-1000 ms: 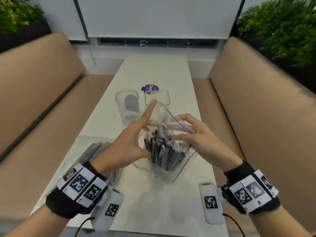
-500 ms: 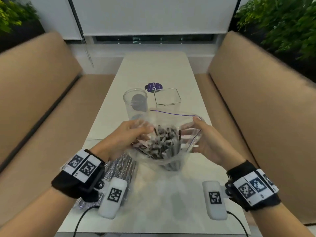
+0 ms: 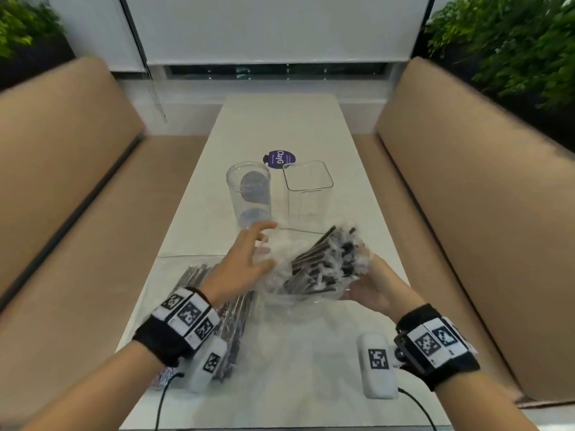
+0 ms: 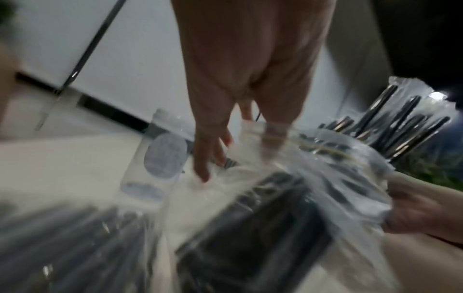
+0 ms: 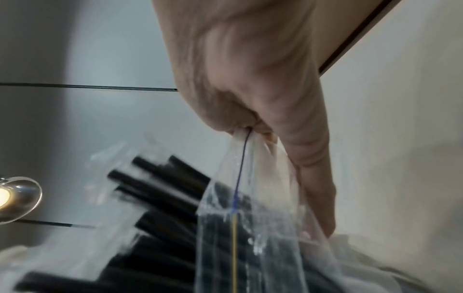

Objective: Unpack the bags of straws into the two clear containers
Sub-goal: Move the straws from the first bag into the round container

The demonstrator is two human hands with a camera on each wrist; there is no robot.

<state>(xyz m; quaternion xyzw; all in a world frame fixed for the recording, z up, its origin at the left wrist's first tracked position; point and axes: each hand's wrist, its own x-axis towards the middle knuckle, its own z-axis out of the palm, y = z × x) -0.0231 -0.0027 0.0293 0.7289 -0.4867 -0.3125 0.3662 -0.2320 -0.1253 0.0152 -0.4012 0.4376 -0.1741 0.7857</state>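
Over table (image 3: 280, 126), my right hand (image 3: 371, 286) pinches bag (image 3: 280, 293), tilting straws (image 3: 323, 262) toward containers; left hand (image 3: 245, 265) spread, steadying mouth.

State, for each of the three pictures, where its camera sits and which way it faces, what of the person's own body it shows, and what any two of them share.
Head: on the head, looking forward and down the table; shows both forearms, left hand, right hand, both containers.
Left wrist: on that wrist, looking along the left hand at the bag and round container; the right hand shows too.
Right wrist: looking along the right hand, which pinches the bag.
Shared: all show the bag and black straws.
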